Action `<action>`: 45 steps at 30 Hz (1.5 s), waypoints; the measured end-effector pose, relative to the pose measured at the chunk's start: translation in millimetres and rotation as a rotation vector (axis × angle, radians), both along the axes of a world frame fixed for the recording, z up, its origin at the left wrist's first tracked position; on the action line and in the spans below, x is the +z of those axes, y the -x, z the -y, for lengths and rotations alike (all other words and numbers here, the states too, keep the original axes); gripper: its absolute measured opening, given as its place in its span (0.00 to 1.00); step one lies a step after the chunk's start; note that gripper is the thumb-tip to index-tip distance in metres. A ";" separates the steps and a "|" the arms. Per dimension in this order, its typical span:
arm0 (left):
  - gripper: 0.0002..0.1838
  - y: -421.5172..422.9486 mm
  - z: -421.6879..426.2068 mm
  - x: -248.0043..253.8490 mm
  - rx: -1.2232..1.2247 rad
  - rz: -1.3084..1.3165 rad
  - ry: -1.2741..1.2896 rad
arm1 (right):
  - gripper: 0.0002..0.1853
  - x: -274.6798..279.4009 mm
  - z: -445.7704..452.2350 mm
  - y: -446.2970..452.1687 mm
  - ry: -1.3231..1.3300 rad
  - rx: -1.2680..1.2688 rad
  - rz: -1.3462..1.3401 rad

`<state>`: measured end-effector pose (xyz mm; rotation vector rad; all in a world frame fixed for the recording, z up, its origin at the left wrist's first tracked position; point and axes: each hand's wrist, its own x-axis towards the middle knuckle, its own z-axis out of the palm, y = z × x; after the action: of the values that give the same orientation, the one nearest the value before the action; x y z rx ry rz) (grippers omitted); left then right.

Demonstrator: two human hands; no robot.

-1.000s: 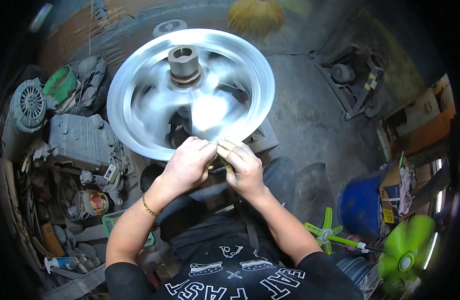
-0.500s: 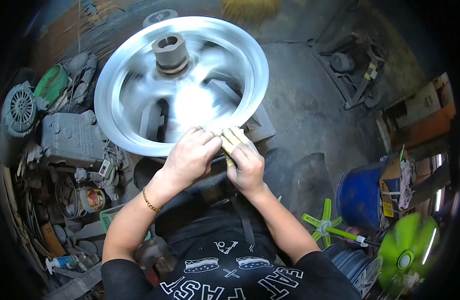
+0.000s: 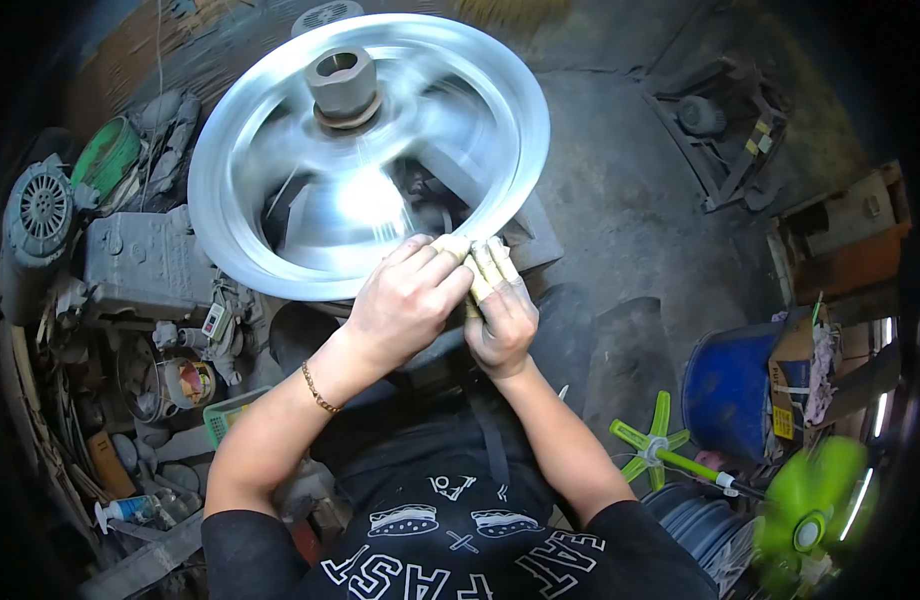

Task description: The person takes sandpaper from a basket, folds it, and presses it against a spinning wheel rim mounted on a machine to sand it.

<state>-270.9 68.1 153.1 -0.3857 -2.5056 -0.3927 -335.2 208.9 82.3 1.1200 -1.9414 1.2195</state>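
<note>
A silvery metal wheel (image 3: 225, 225) is blurred by rotation in front of me. A large brown hex nut (image 3: 340, 85) sits at its hub. My left hand (image 3: 410, 295), with a gold bracelet (image 3: 318, 388) at the wrist, is closed with its fingertips at the near right part of the rim. Beside it, my right hand (image 3: 503, 318) is closed too, its fingers bound in yellowish tape (image 3: 492, 266). The hands touch each other at the fingertips. Whatever is pinched between the fingers and the rim is hidden.
To the left stand a dusty motor (image 3: 44, 208), a grey metal housing (image 3: 145, 258) and clutter. A blue barrel (image 3: 725, 390) is on the right, near a running green fan (image 3: 810, 520) and stacked wheel rims (image 3: 695, 530). A metal frame (image 3: 715, 140) lies farther back.
Both hands have shifted a little right along the near rim, still close together. The wheel keeps spinning and appears slightly higher in view.
</note>
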 end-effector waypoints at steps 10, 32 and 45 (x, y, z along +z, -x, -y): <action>0.08 3.9 -2.0 -1.3 -0.023 0.027 0.121 | 0.15 -11.5 1.6 -2.5 0.065 -0.019 0.051; 0.18 -7.8 -0.9 69.1 -0.006 0.433 -0.874 | 0.13 79.2 -58.0 11.2 0.352 0.443 1.231; 0.09 -31.6 16.0 48.7 0.066 0.514 -0.984 | 0.14 85.2 -46.2 9.8 0.263 0.766 1.362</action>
<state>-239.3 52.1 201.8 0.2255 -2.3878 -1.7542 -345.1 255.1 167.5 0.9520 -2.0179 3.1438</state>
